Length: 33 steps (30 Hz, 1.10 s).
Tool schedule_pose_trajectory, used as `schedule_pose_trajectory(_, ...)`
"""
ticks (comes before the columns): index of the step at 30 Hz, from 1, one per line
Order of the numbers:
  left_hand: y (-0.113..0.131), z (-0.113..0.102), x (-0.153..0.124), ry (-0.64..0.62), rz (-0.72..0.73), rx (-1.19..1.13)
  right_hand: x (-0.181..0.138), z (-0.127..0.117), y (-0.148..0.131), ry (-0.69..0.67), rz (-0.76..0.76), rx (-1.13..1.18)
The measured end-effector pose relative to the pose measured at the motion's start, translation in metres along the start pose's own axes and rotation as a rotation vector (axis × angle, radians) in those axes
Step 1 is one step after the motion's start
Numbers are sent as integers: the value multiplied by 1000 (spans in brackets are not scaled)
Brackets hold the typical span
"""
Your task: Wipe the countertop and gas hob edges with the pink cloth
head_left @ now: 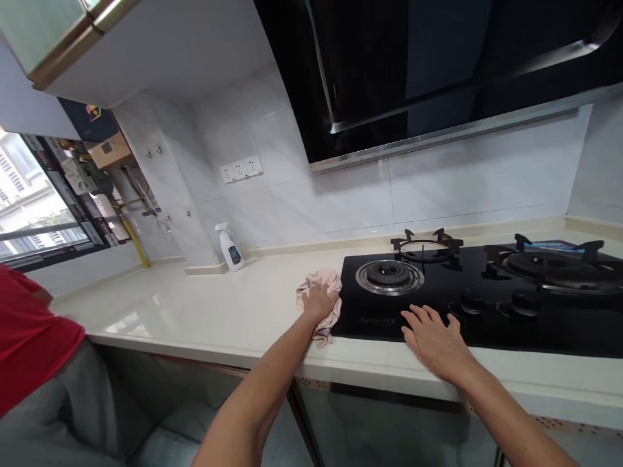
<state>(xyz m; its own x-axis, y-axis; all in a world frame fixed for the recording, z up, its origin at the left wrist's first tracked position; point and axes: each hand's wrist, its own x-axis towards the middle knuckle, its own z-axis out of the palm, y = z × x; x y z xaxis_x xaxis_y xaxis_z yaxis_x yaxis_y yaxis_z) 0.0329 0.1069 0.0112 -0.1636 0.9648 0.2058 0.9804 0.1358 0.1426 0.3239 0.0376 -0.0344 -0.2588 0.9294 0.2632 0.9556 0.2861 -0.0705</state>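
Note:
My left hand [318, 303] presses down on a crumpled pale pink cloth [327, 280] on the white countertop [233, 298], against the left edge of the black gas stove [350, 318]. The cloth bunches out around my fingers. My right hand [434, 340] rests with fingers spread on the stove's front edge, left of the two black knobs [472, 300]. The left burner [388, 274] is bare. Its black pan support [427, 248] lies behind it, toward the wall. The right burner [549, 264] has its support in place.
A white spray bottle [230, 248] stands against the wall at the back left. Above the stove hangs a black range hood [438, 78]. A person in a red top [34, 337] is at the far left, near the counter. Wall sockets [241, 169] sit above the counter.

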Motion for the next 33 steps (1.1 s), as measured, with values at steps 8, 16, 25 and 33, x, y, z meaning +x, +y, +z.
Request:
schedule_pose_trajectory(8, -11, -7, -53, 16, 66, -25, 1, 4, 2, 1, 8, -48)
schedule_pose_trajectory(16, -40, -25, -109, 2, 176, -72, 0, 15, 7, 68, -7, -30)
schedule_pose_trajectory(25, -110, -38, -109, -9, 42, -3, -3, 11, 3, 40, 4, -68)
schedule_pose_trajectory(33, -133, -43, -52, 26, -248, 51, -4, 7, 0, 31, -9, -77)
